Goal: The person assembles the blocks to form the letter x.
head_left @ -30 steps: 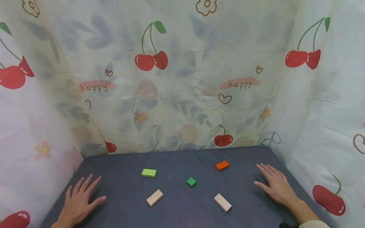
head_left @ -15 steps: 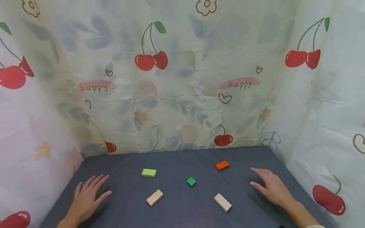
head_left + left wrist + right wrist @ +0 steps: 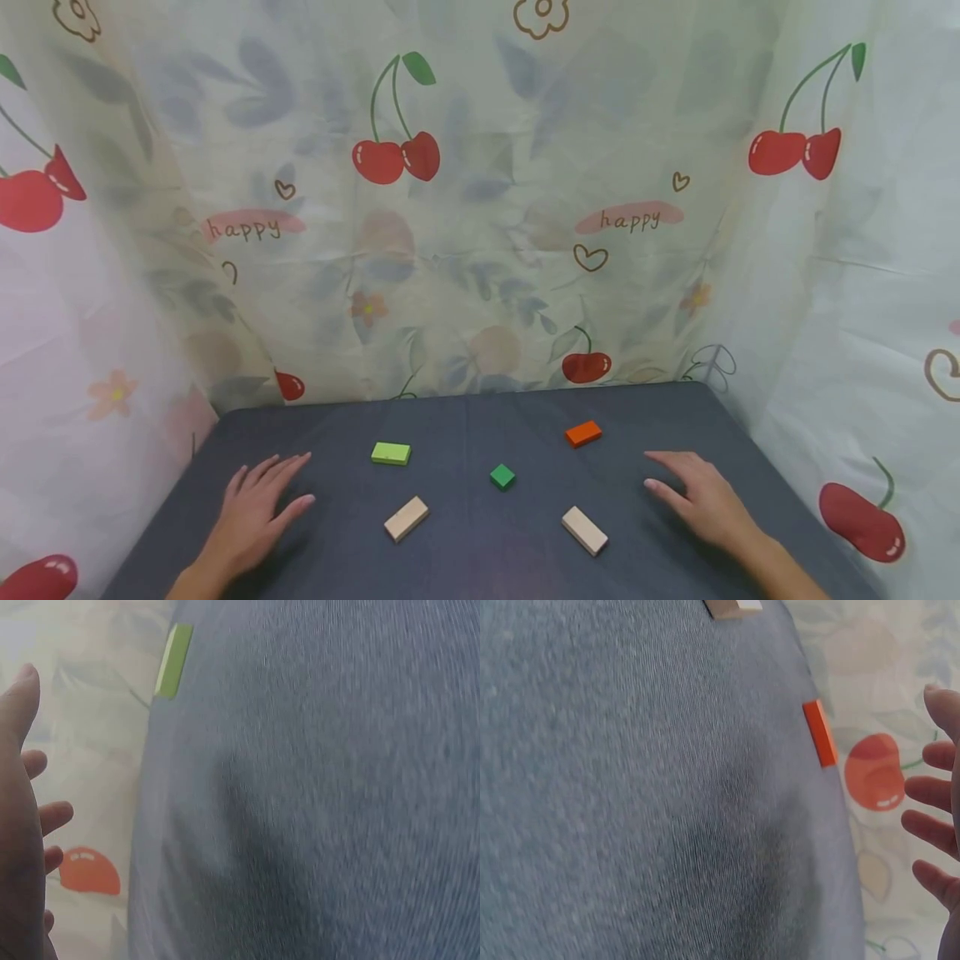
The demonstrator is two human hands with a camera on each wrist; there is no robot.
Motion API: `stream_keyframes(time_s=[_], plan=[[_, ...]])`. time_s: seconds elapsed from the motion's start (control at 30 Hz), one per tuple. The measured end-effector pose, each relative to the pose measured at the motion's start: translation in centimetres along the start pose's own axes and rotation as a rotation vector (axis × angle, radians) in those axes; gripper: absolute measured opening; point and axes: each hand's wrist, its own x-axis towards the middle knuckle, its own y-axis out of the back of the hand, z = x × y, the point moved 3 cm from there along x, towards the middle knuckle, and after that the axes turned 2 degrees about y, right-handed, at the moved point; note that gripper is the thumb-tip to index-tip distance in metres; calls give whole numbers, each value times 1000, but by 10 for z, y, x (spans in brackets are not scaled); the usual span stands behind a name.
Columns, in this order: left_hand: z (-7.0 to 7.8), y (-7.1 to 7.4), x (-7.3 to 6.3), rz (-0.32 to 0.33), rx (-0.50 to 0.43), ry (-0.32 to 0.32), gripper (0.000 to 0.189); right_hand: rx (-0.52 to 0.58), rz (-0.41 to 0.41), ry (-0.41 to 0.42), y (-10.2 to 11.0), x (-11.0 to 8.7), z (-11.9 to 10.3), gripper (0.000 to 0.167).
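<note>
My left hand (image 3: 251,515) hovers over the left part of the table, fingers extended and thumb apart, holding nothing. Nearest to it are a light wooden block (image 3: 407,519) and a lime green block (image 3: 391,453), which the left wrist view also catches. On the right side my right hand (image 3: 701,497) is likewise raised above the cloth with nothing in it. Closest to that hand lie a second pale wooden block (image 3: 585,531) and an orange block (image 3: 583,433). Between the two sides sits a small green block (image 3: 502,477). Neither hand touches a block.
A dark grey-blue cloth (image 3: 465,558) covers the table. White curtains (image 3: 480,250) printed with cherries, flowers and leaves hang behind it and along both sides. Hand shadows fall on the cloth in both wrist views.
Both hands have moved inward toward the middle, the left going right and the right going left. The blocks stay in their places; the head view has shifted very slightly.
</note>
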Motion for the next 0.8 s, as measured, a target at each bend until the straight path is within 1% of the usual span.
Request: stream_keyframes(time_s=[0.1, 0.3, 0.37, 0.47, 0.6, 0.7, 0.8], plan=[[7, 0, 2, -1, -12, -9, 57, 8, -1, -8, 0, 0, -6, 41], [22, -1, 5, 39, -47, -43, 52, 18, 9, -8, 1, 0, -17, 38], [27, -1, 6, 53, -55, -53, 50, 19, 25, 0, 1, 0, -20, 38], [36, 0, 8, 69, -63, -70, 50, 5, 75, 27, 1, -1, -25, 38], [51, 0, 10, 82, -84, -94, 51, -11, 188, 86, 1, -1, -30, 38], [61, 1, 12, 89, -105, -109, 51, 8, 262, 124, 2, -1, -34, 39], [71, 0, 12, 87, -124, -105, 51, 37, 312, 151, 3, -1, -40, 39]])
